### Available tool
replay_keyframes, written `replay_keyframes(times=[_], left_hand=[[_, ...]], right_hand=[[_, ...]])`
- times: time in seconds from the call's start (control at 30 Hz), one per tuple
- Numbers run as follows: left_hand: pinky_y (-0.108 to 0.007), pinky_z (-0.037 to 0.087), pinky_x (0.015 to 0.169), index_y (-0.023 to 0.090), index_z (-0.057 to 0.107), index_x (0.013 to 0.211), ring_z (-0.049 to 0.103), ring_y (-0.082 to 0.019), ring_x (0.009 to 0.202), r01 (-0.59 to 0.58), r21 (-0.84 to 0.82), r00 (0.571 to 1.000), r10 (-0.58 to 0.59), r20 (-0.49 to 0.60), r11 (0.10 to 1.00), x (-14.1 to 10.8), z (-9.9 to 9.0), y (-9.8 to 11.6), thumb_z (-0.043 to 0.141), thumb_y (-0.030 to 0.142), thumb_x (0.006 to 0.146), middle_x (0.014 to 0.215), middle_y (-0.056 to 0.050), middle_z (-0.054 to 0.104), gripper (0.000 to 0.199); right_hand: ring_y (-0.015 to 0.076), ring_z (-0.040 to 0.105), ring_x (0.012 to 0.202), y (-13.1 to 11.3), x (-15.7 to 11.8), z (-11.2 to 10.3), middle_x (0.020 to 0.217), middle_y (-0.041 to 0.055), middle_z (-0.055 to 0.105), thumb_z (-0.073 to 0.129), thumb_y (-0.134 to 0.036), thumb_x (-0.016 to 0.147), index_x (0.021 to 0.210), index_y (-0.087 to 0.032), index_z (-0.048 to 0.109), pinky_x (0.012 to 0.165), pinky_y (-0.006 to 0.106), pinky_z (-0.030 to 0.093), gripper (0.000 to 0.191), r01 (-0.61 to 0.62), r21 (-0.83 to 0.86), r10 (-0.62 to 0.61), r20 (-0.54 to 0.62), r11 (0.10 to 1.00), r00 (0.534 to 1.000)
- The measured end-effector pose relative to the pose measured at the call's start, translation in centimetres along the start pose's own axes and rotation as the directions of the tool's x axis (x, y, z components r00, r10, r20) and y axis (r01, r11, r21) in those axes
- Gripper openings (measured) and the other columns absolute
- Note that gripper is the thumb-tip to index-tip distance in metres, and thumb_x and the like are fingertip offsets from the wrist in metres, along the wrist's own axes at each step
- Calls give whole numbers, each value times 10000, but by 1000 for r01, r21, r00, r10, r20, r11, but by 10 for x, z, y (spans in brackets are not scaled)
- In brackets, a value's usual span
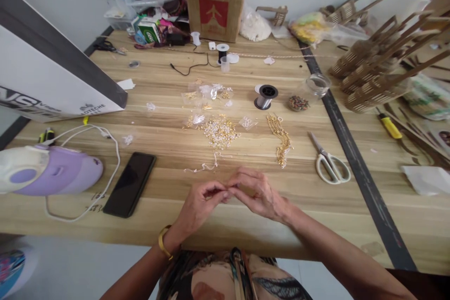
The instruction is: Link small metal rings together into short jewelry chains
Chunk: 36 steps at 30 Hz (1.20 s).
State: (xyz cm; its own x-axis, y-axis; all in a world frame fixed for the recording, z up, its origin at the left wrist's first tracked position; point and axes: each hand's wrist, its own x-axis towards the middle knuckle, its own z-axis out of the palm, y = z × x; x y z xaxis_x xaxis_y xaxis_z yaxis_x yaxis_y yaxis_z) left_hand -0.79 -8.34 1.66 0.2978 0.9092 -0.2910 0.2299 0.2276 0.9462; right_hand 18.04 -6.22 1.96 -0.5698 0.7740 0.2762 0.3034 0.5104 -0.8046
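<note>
My left hand and my right hand meet fingertip to fingertip just above the table's front part. Both are pinched closed; anything between the fingertips is too small to make out. Right beyond them lies a thin silver chain with small charms, loosely curved on the wood. Behind that chain is a pile of small gold and silver charms. A bundle of gold chains lies to the right of the pile. Small plastic bags with metal findings are spread farther back.
White-handled scissors and a spool of wire lie to the right, near a tipped jar of beads. On the left are a black phone, a purple device with a white cable, and a large box. Woven baskets stand far right.
</note>
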Motion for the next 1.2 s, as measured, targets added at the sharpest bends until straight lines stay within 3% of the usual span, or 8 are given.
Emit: replay_keyframes(times=[0.13, 0.27, 0.47, 0.67, 0.8, 0.9, 1.03, 1.2], left_hand=[[-215, 490, 660, 139, 665, 767, 626, -129, 673, -3, 20, 999, 4, -50, 1000, -11, -9, -4, 598, 267, 808, 692, -18, 680, 151], [-231, 505, 692, 137, 660, 784, 639, -140, 703, 12, -3, 993, -13, -121, 1000, -21, -16, -12, 583, 296, 818, 741, -34, 701, 180], [-245, 510, 734, 136, 661, 806, 649, -150, 745, 18, -48, 993, -23, -114, 999, -30, -16, -21, 578, 309, 823, 779, -47, 708, 192], [-239, 500, 740, 140, 663, 817, 655, -158, 778, 43, -33, 996, -45, -74, 999, -30, -12, -20, 563, 310, 833, 804, -50, 708, 198], [-224, 481, 733, 148, 664, 789, 643, -149, 772, 8, 63, 997, -3, -74, 998, -29, -9, -19, 559, 298, 836, 775, -33, 698, 189], [-219, 472, 740, 155, 666, 796, 637, -144, 782, -14, 110, 998, 21, -64, 994, -29, -7, -19, 555, 291, 840, 785, -25, 696, 181], [-218, 468, 751, 160, 669, 814, 637, -144, 799, -16, 131, 999, 23, -48, 991, -28, -6, -18, 547, 283, 846, 804, -22, 697, 177], [-219, 472, 760, 160, 671, 815, 639, -146, 818, -38, 151, 998, 45, -42, 988, -26, -6, -17, 548, 270, 845, 823, -24, 703, 168]], right_hand=[[175, 585, 808, 10, 10, -13, 952, 84, 586, 447, -181, 927, 1007, -172, 557, 675, 271, 473, 136, -59, -319, 69, 21, 946, 997], [222, 571, 851, 25, 25, -21, 994, 116, 562, 471, -98, 885, 939, -165, 561, 609, 270, 438, 124, -111, -696, 238, 89, 710, 967], [202, 590, 771, 34, 40, -16, 973, 125, 550, 396, -118, 933, 949, -149, 532, 588, 265, 397, 140, -92, -825, 416, 182, 558, 891], [198, 585, 776, 30, 42, -14, 1027, 145, 544, 295, -117, 953, 1007, -132, 515, 638, 287, 396, 227, -19, -863, 476, 261, 506, 840], [194, 592, 769, 31, 39, -20, 1023, 146, 556, 303, -181, 967, 1015, -131, 514, 650, 288, 395, 222, -23, -855, 505, 284, 518, 815], [188, 601, 763, 34, 34, -26, 1000, 126, 567, 315, -208, 967, 990, -141, 515, 615, 266, 379, 212, -57, -818, 487, 282, 572, 826], [147, 581, 706, 40, 23, -36, 900, 77, 596, 410, -202, 937, 891, -155, 516, 586, 226, 345, 125, -159, -669, 423, 252, 726, 870], [100, 479, 520, 41, 16, -43, 627, -25, 548, 451, -187, 902, 862, -172, 522, 522, 203, 320, 84, -300, -355, 402, 260, 885, 878]])
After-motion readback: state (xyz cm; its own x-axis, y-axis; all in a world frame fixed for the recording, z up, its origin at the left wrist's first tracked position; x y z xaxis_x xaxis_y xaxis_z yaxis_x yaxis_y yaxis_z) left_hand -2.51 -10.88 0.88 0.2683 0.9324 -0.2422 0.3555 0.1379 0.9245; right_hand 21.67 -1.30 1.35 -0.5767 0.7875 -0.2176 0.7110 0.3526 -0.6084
